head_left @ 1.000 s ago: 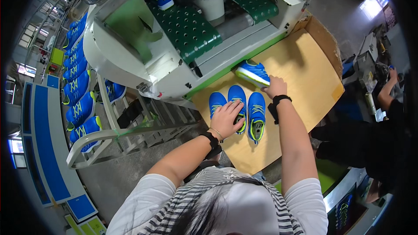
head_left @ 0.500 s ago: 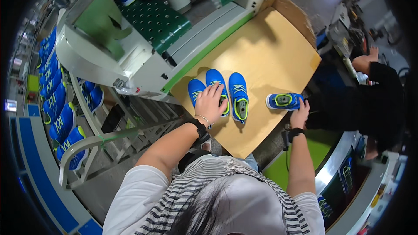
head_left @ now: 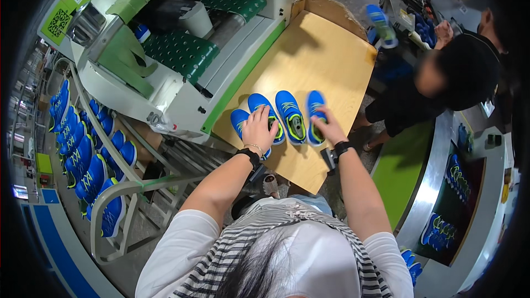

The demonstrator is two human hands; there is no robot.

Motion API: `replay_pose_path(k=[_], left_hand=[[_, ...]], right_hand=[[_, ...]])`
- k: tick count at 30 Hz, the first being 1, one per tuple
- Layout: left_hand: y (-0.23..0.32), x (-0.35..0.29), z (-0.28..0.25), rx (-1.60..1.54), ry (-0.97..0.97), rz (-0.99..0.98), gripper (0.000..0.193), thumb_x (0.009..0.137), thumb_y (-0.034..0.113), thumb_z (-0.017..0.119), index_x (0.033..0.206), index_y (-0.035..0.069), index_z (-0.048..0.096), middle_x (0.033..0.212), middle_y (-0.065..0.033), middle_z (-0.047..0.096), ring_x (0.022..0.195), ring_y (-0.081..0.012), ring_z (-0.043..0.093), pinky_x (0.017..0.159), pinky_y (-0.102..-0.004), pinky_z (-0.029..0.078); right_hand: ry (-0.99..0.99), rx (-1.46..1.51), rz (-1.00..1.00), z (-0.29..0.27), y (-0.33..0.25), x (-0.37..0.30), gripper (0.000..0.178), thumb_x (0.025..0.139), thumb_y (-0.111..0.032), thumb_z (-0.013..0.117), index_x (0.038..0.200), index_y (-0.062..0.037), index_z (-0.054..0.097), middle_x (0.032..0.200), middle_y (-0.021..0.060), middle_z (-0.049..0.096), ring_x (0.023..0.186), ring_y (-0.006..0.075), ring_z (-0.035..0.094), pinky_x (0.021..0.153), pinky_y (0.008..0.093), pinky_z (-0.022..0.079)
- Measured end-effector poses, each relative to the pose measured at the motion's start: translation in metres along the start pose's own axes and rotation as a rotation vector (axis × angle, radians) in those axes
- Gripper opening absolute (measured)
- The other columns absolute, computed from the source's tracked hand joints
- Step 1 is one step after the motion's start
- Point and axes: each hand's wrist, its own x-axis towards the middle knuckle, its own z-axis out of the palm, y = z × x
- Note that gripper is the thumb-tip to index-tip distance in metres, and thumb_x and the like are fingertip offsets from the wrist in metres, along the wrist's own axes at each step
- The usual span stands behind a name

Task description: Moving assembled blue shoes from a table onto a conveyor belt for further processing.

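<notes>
Several blue sneakers with lime-green linings lie side by side on a tan board, toes pointing away from me. My left hand (head_left: 258, 131) rests palm down over the leftmost sneaker (head_left: 238, 118) and the second sneaker (head_left: 258, 100), fingers apart, hiding parts of both. A third sneaker (head_left: 290, 115) lies untouched between my hands. On the far right of the row, my right hand (head_left: 330, 127) grips the fourth sneaker (head_left: 315, 101) near its opening; this one is slightly blurred.
The tan board (head_left: 326, 49) adjoins a machine with a green perforated belt (head_left: 182, 58). A metal rack (head_left: 130, 187) of blue sneakers stands left. On the right, a co-worker in black (head_left: 458, 72) is near a blurred raised sneaker (head_left: 381, 25) and a curved green-topped conveyor (head_left: 400, 171).
My right hand has brought the fourth sneaker left and turned it from sideways to toe-away, beside the others. My left hand stays over the left pair. The co-worker has leaned into view.
</notes>
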Motion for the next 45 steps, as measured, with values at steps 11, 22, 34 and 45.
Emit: replay_pose_path(k=[11,22,34,45], left_hand=[[-0.002,-0.002,-0.003,-0.013,0.030,0.025,0.055,0.093,0.040,0.062,0.139,0.011,0.056,0.145,-0.0081,0.056,0.124,-0.0283,0.056,0.099,-0.0462,0.043],[-0.004,0.135,-0.014,-0.067,-0.128,0.003,0.038,0.093,0.042,0.063,0.107,0.008,0.074,0.109,-0.0167,0.073,0.107,-0.0356,0.066,0.095,-0.0480,0.047],[0.089,0.325,0.101,0.265,-0.248,-0.196,0.082,0.074,0.048,0.084,0.139,0.009,0.054,0.135,-0.0137,0.054,0.135,-0.0327,0.047,0.102,-0.0507,0.046],[-0.019,0.286,0.121,-0.624,-0.439,-0.261,0.052,0.090,0.036,0.075,0.124,-0.001,0.062,0.109,-0.0174,0.074,0.100,-0.0322,0.071,0.088,-0.0422,0.055]], right_hand=[[0.219,-0.243,-0.226,0.044,-0.002,-0.050,0.085,0.084,-0.002,0.070,0.157,-0.0054,0.026,0.154,0.0247,0.036,0.144,0.0419,0.035,0.120,0.0454,0.031],[0.129,-0.414,-0.225,0.037,0.009,-0.048,0.091,0.085,-0.018,0.076,0.159,-0.0067,0.023,0.156,0.0298,0.031,0.145,0.0478,0.031,0.121,0.0498,0.029],[-0.027,-0.426,-0.114,0.012,-0.011,-0.057,0.085,0.093,-0.029,0.070,0.161,-0.0184,0.020,0.161,0.0281,0.023,0.145,0.0488,0.031,0.120,0.0518,0.030],[-0.045,-0.227,-0.100,0.025,-0.008,-0.052,0.086,0.094,-0.020,0.070,0.162,-0.0267,0.017,0.165,0.0234,0.014,0.149,0.0515,0.021,0.121,0.0581,0.025]])
